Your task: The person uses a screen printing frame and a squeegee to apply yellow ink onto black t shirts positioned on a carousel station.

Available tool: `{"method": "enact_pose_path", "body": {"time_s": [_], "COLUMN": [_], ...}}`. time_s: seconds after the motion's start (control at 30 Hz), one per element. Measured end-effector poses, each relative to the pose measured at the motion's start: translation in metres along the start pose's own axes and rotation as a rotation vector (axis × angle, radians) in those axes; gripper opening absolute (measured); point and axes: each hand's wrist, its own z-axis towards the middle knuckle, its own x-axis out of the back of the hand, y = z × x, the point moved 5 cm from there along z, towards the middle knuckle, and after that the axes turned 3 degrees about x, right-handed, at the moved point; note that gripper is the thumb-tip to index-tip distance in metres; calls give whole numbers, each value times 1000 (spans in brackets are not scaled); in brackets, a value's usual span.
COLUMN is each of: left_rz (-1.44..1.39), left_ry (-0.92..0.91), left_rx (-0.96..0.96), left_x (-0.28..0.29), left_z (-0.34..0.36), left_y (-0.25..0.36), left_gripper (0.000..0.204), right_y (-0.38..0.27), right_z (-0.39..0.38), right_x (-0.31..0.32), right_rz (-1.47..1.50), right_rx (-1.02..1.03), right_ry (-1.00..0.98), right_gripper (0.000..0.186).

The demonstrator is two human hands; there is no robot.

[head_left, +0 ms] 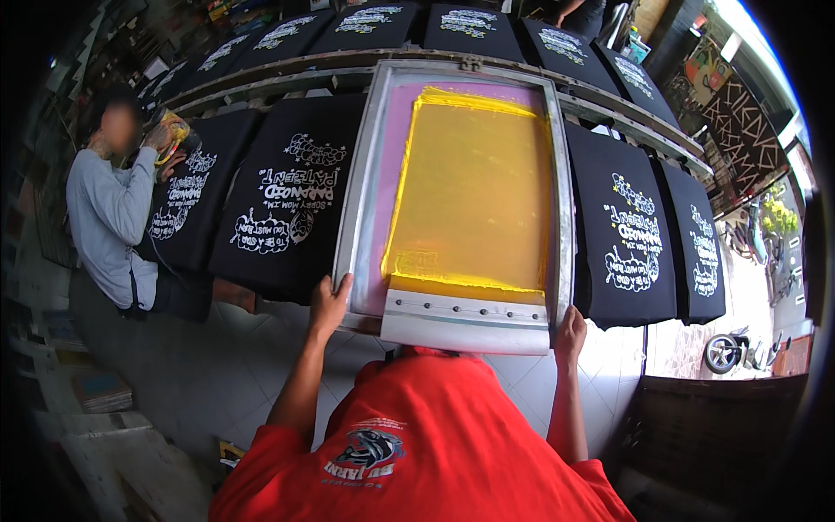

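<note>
A screen printing frame (564,217) with metal sides lies in front of me, its mesh (474,191) ringed with bright yellow ink. Across its near end rests a wide metal squeegee (465,322) with a row of bolts. My left hand (329,304) grips the near left corner of the frame, fingers wrapped round the edge. At the near right corner my right hand (570,332) is closed on the frame's side. What lies under the frame is hidden.
Black shirts with white print (291,191) flank the frame on boards; more boards (470,30) stand beyond a metal rail (330,76). At left a person in grey (109,200) holds a yellow tool over a shirt. A wheel (722,353) shows at right.
</note>
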Motion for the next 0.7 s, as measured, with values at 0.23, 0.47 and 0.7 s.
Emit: {"method": "enact_pose_path", "body": {"time_s": [0.23, 0.47, 0.7], "left_rz": [58, -4, -160], "left_ry": [107, 55, 112], "left_rx": [24, 173, 292], "left_x": [38, 55, 89], "left_z": [-11, -31, -61], "left_y": [-21, -38, -96], "left_gripper": [57, 51, 52], "right_y": [-37, -42, -65], "right_z": [-9, -13, -20], "right_x": [-25, -41, -67], "right_rz": [-34, 11, 54], "right_rx": [65, 61, -10], "right_ry": [-69, -95, -248], "right_gripper": [42, 38, 33]}}
